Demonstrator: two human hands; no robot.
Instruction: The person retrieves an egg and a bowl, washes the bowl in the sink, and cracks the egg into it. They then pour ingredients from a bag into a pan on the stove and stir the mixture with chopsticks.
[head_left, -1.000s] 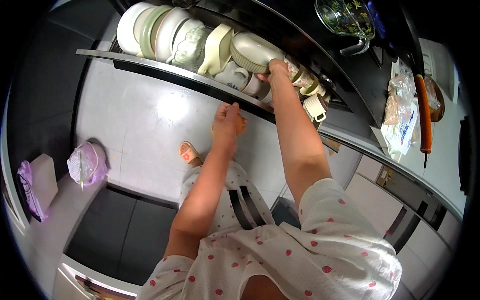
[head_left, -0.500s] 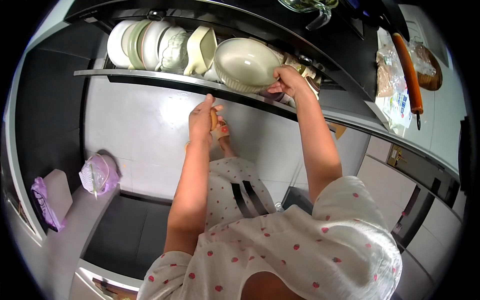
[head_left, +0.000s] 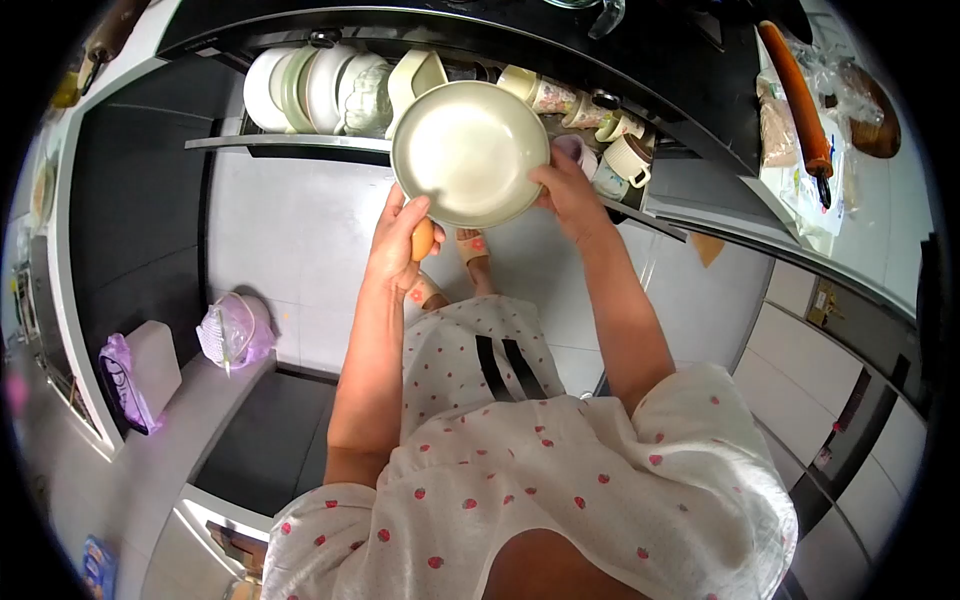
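A pale cream bowl is held up in front of the pulled-out dish drawer, its inside facing me. My right hand grips its right rim, thumb on the inner side. At its lower left edge is my left hand, with the thumb by the rim. Those left fingers are curled around a brown egg. Whether the left hand also bears the bowl's weight I cannot tell. Behind the bowl, the drawer holds upright plates, a cream angular dish and several cups.
A black counter runs above the drawer. On the right, an orange-brown handle lies by plastic bags and a round wooden item. A purple bag and a white box are at the lower left.
The bowl has come away from the drawer toward me and tilted to face me. My left hand, with the egg, has met the bowl's lower left edge. More cups show in the drawer.
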